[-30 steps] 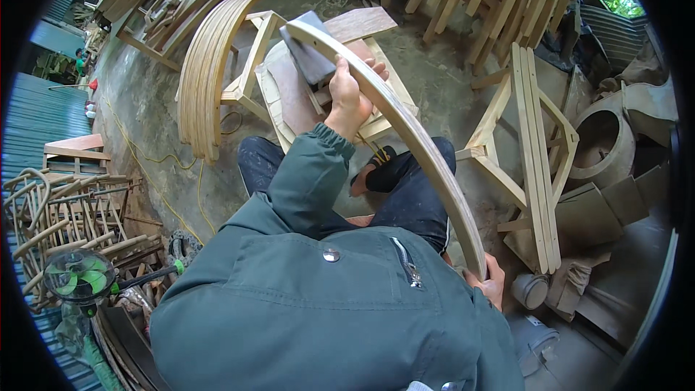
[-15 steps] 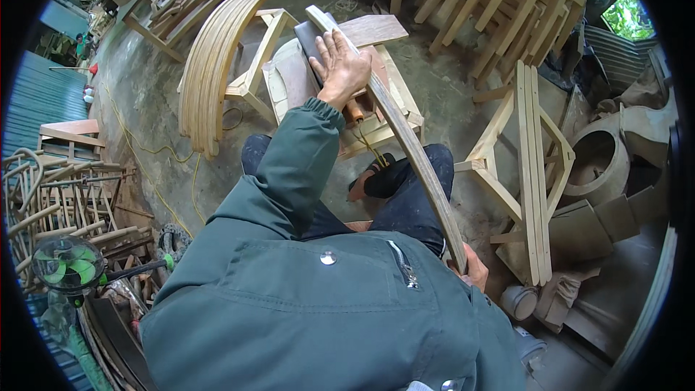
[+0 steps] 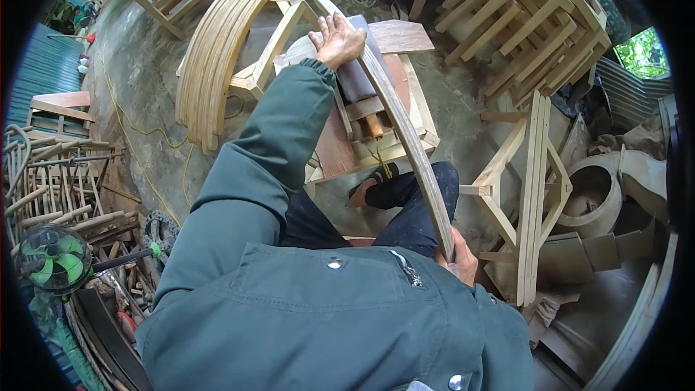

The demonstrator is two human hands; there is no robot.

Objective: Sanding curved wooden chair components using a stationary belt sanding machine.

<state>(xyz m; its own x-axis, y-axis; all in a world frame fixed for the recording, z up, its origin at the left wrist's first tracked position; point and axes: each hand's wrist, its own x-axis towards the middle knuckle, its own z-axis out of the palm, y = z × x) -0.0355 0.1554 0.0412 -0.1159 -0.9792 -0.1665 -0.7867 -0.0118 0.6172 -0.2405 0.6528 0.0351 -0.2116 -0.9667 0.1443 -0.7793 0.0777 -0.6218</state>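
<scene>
A long curved wooden strip (image 3: 410,141) runs from the wooden workstand (image 3: 424,127) down toward my right side. My left hand (image 3: 338,41) lies on the strip near its far end, fingers stretched out and thumb apart. Closed around the near end beside my right hip is my right hand (image 3: 463,257), with part of its fingers hidden by the strip and jacket. Under the strip, a smooth grey surface (image 3: 353,83) sits on the stand, with an orange-brown handle (image 3: 374,127) just below it. A reddish-brown board (image 3: 337,146) leans at the stand's left.
Several curved wooden pieces (image 3: 221,51) stand stacked at the far left. A wooden frame with long slats (image 3: 534,195) stands on my right. More frames (image 3: 532,22) are piled at the back right. A green-bladed fan (image 3: 54,259) and a yellow cord (image 3: 137,159) are at left.
My left hand and the strip have shifted slightly relative to the stand, exposing more of the grey surface and handle. The whole view has turned a little; both hands keep to the strip.
</scene>
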